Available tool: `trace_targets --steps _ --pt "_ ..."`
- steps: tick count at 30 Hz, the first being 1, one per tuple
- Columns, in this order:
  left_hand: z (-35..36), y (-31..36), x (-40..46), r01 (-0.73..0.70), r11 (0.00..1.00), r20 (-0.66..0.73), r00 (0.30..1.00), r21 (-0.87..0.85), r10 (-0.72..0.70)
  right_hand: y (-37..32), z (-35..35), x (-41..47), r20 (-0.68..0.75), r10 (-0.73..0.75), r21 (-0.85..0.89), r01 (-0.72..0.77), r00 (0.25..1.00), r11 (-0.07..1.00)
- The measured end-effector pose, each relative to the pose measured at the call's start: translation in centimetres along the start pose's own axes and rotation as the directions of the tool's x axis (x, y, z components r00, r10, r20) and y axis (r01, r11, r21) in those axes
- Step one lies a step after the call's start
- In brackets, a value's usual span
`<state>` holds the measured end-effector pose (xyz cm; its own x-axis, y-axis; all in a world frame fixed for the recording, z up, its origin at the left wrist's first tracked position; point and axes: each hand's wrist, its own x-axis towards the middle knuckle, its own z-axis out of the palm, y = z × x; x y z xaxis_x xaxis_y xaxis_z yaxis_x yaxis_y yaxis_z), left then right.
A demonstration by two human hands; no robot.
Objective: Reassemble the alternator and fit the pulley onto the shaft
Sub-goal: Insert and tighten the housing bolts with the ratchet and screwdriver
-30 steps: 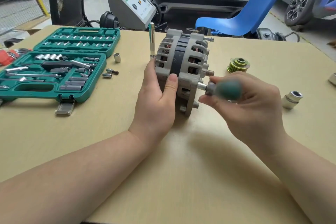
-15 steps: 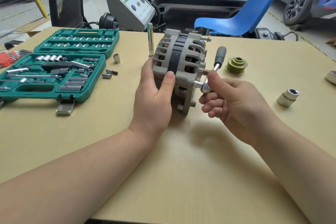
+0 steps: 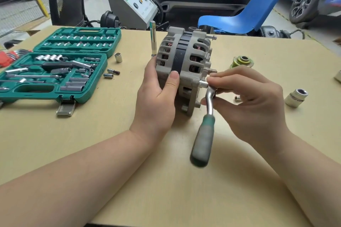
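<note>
The grey alternator (image 3: 186, 57) stands on its edge in the middle of the table. My left hand (image 3: 156, 97) grips its near left side, thumb on the dark centre band. A ratchet (image 3: 203, 134) with a green handle is seated through a socket on a bolt at the alternator's lower right face; its handle points down toward me. My right hand (image 3: 245, 101) pinches the ratchet's head with the fingertips. The pulley (image 3: 242, 61) lies on the table to the right, behind my right hand, apart from the alternator.
An open green socket set (image 3: 55, 68) lies at the left, with loose sockets (image 3: 118, 57) beside it. A tall extension bar (image 3: 153, 38) stands behind the alternator. A large socket (image 3: 296, 97) sits at the right. A blue chair (image 3: 249, 11) stands beyond the table's far edge.
The ratchet handle has swung from pointing up and away to pointing down toward me. My right hand has shifted to pinch the ratchet head. My left hand stays on the alternator.
</note>
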<state>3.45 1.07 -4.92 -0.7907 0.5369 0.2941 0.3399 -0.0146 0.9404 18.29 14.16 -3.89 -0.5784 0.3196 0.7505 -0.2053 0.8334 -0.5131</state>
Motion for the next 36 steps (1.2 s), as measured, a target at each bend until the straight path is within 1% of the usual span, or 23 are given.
trace_targets --steps 1,3,4,6,8,10,11,12,13,14,16,17,19,20,22,23,25,26,27,30,31,34,36 --pt "0.0 0.0 0.0 0.002 1.000 0.008 1.000 -0.009 -0.002 -0.2 0.1 0.0 -0.012 0.039 0.030 -0.039 0.999 0.999" --pt "0.0 0.0 -0.1 0.004 1.000 0.020 1.000 -0.015 -0.004 -0.8 0.2 0.2 -0.038 0.175 0.085 -0.171 0.984 0.982" --pt "0.0 0.0 -0.1 0.002 1.000 0.022 1.000 -0.012 -0.002 -1.0 0.3 0.3 -0.040 0.263 0.144 -0.255 0.964 0.956" --pt "0.0 0.1 -0.2 0.000 1.000 0.024 1.000 -0.009 0.001 -1.5 0.3 0.7 0.002 0.413 0.285 -0.396 0.911 0.873" --pt "-0.1 0.1 -0.3 -0.017 1.000 0.026 1.000 -0.017 0.017 -1.8 0.5 1.2 0.064 0.548 0.402 -0.524 0.834 0.751" --pt "0.0 0.1 -0.3 -0.028 0.999 0.024 0.999 -0.020 0.028 -1.8 0.6 1.6 0.162 0.683 0.543 -0.642 0.712 0.541" --pt "0.0 0.1 -0.3 -0.025 1.000 0.020 0.999 -0.015 0.025 -1.8 0.7 1.8 0.206 0.724 0.579 -0.679 0.658 0.451" --pt "0.0 0.1 -0.3 -0.021 1.000 0.016 1.000 -0.010 0.021 -1.8 0.8 1.9 0.236 0.742 0.592 -0.698 0.627 0.402" --pt "0.0 0.1 -0.3 -0.017 1.000 0.012 1.000 -0.005 0.017 -1.7 0.8 1.9 0.250 0.744 0.590 -0.707 0.619 0.390" --pt "0.0 0.1 -0.3 -0.016 1.000 0.008 1.000 -0.002 0.016 -1.6 0.8 1.9 0.257 0.737 0.585 -0.708 0.625 0.397" --pt "0.1 0.1 -0.3 -0.020 1.000 0.003 1.000 -0.006 0.020 -1.4 0.6 1.7 0.258 0.702 0.560 -0.695 0.664 0.451" --pt "0.1 0.0 -0.3 -0.023 1.000 -0.002 1.000 -0.009 0.023 -1.3 0.4 1.6 0.241 0.678 0.532 -0.679 0.695 0.506" --pt "0.0 0.0 -0.3 -0.020 1.000 -0.005 1.000 -0.008 0.020 -1.1 0.2 1.3 0.172 0.597 0.439 -0.603 0.784 0.666" --pt "0.0 -0.1 -0.2 -0.013 1.000 -0.001 1.000 -0.010 0.013 -0.9 0.2 1.1 0.135 0.537 0.401 -0.541 0.833 0.739" --pt "0.0 -0.2 -0.1 -0.007 1.000 0.004 1.000 -0.013 0.007 -0.6 0.1 0.6 0.080 0.394 0.341 -0.397 0.916 0.852" --pt "0.0 -0.2 -0.1 -0.006 1.000 0.004 1.000 -0.016 0.006 -0.5 0.1 0.4 0.053 0.316 0.299 -0.317 0.947 0.900" --pt "0.0 -0.3 -0.1 -0.002 1.000 0.007 1.000 -0.030 0.002 -0.1 0.0 0.0 0.019 0.140 0.157 -0.142 0.990 0.977" --pt "0.0 -0.3 0.0 -0.001 1.000 0.011 1.000 -0.030 0.002 0.1 0.0 -0.1 0.014 0.074 0.086 -0.075 0.997 0.993" --pt "0.0 -0.3 0.0 0.000 1.000 0.016 1.000 -0.023 0.001 0.1 0.0 -0.2 -0.005 0.054 0.043 -0.054 0.999 0.998" --pt "0.0 -0.3 0.0 0.007 1.000 0.028 1.000 -0.021 -0.007 0.0 0.0 -0.1 -0.050 0.128 0.083 -0.124 0.991 0.989" --pt "0.0 -0.3 0.1 0.008 1.000 0.027 1.000 -0.019 -0.007 -0.2 0.1 -0.1 -0.057 0.131 0.063 -0.128 0.990 0.990" --pt "0.0 -0.1 0.0 -0.003 1.000 0.026 1.000 0.009 0.002 -0.8 0.2 0.2 -0.058 0.174 0.030 -0.172 0.983 0.985" --pt "0.1 0.1 -0.1 -0.009 1.000 0.022 1.000 0.023 0.008 -1.2 0.2 0.4 -0.041 0.257 0.083 -0.253 0.966 0.964"
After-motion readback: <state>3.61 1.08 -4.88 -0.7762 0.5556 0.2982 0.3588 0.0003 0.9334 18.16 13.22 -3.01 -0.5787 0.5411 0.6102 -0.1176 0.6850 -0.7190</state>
